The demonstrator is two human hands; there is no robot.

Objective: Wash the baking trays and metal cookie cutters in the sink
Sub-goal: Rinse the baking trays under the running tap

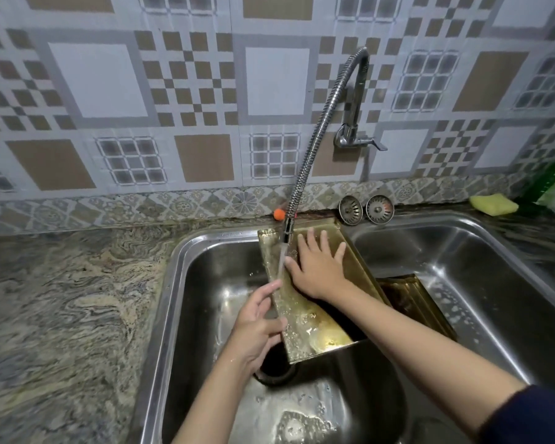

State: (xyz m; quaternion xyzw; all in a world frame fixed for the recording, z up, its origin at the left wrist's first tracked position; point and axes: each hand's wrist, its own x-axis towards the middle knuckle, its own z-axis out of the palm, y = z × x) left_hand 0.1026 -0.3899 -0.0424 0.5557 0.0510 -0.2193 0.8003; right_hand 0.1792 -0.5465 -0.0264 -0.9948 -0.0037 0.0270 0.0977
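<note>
A gold-coloured baking tray [305,318] leans tilted across the divider of the double steel sink [173,283], under running water from the flexible tap hose [314,139]. My left hand [260,328] grips the tray's left rim, thumb on top. My right hand [318,267] lies flat on the tray's upper surface with fingers spread. A second gold tray [414,302] rests in the right basin behind my right forearm. No cookie cutters are visible.
Two metal drain strainers [366,209] lean against the wall behind the sink. A yellow sponge [494,204] and a green bag [548,184] sit at the far right. An orange ball [279,214] lies by the wall. Marbled stone counter [61,299] stretches to the left.
</note>
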